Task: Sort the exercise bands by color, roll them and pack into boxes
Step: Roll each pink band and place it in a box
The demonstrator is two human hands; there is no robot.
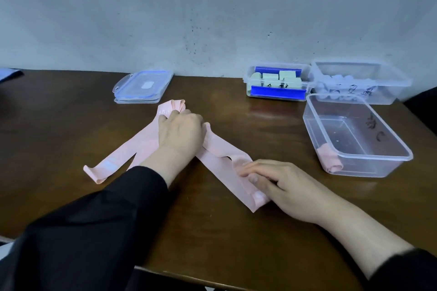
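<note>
The right hand (pixel 279 186) lies on the near end of a pink band (pixel 227 168), its fingers loosely curled over the end fold and its thumb tucked against the edge, pinching the start of a roll. The left hand (pixel 181 131), farther back and to the left of that grip, presses on the bunched far ends of the bands. Whether those fingers are curled round the fabric or only flat on it is hard to tell, since the back of the hand covers them.

From under the left hand, the band runs toward the right hand, and a second pink band (pixel 132 149) runs the other way, out to the near left, where its end curls up off the table (pixel 260 120).

Just right of the right hand stands an open clear box (pixel 354 156) with one pink roll (pixel 329 159) in its near-left corner. Behind it, against the wall, sit a box of pale green rolls (pixel 276 82) and another box (pixel 354 82) of what look like light blue rolls. Far to the left, beyond the left hand, two lids (pixel 142 87) lie stacked.

The likely step is rolling this band up from the near end. The risks: the stretchy fabric could spring open if the pinch loosens, the roll could wind crooked because the band lies at an angle, and the bunched ends under the left hand could tangle the two bands together.
</note>
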